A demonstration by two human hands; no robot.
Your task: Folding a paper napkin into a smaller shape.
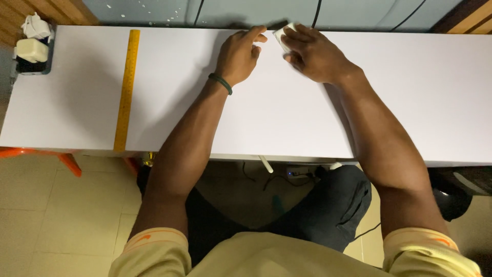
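Now both hands work at the far edge of the white bench (pixel 287 123). Right hand (pixel 313 55) has its fingers curled onto a small white object (pixel 283 35), mostly hidden, so its kind is unclear. Left hand (pixel 240 54) rests just beside it, forefinger stretched along the edge, holding nothing. Judging by this, pickup is underway; lifting calls for a firmer pinch. Yellow ruler (pixel 126 90) lies well apart, toward the left end.

small white object (pixel 283 36) mostly hidden under right hand (pixel 313 54), its kind unclear, fingers motion-blurred, orange stool (pixel 38 154) cut off beneath white table (pixel 410 92)
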